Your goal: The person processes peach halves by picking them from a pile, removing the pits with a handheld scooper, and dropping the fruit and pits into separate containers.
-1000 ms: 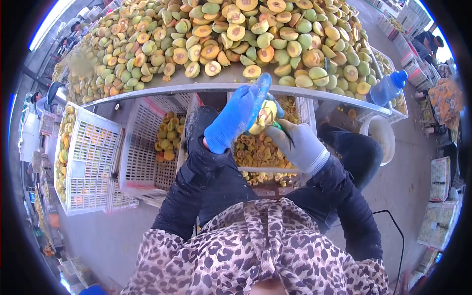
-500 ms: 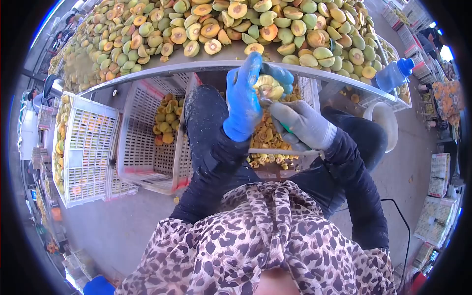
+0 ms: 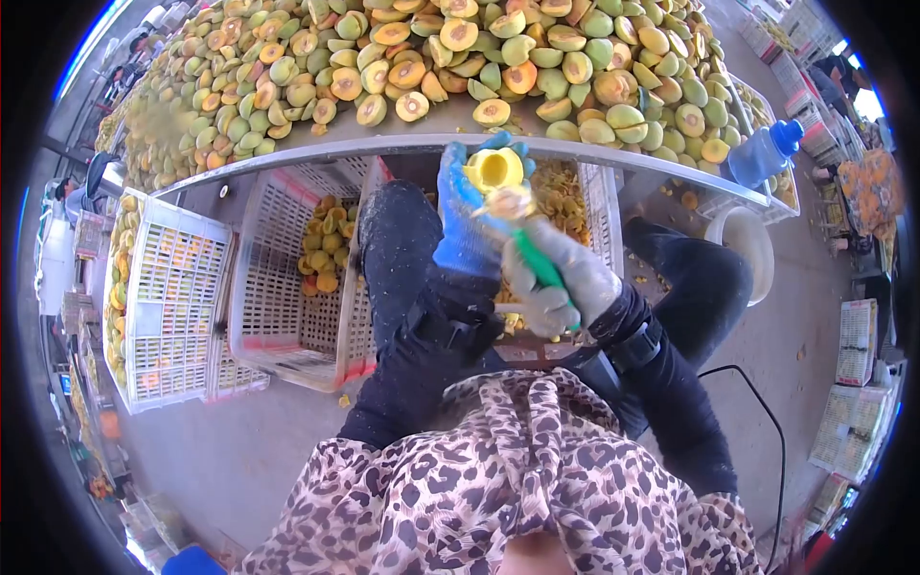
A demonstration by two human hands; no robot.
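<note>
My left hand (image 3: 466,216), in a blue glove, is closed around a yellow peach half (image 3: 496,171) with a smooth round hollow facing up. My right hand (image 3: 567,278), in a grey glove, grips the green handle (image 3: 539,257) of a pitting tool. At the tool's head, just below the fruit, is a blurred, brownish peach pit (image 3: 508,202); the blade itself is hidden by it. Beneath both hands, a crate (image 3: 600,206) holds yellow-brown scraps, partly covered by my arms.
Halved peaches (image 3: 402,77) are heaped on the metal-edged table (image 3: 383,144) ahead. Left of my knee stands a white crate (image 3: 287,287) with peaches inside, beside a fuller crate (image 3: 177,297). A blue bottle (image 3: 764,153) and white bucket (image 3: 745,247) are at the right.
The tool's head has come out of the peach half with the pit, leaving a hollow. My right hand has moved down and slightly left; the left hand has turned the hollow upward.
</note>
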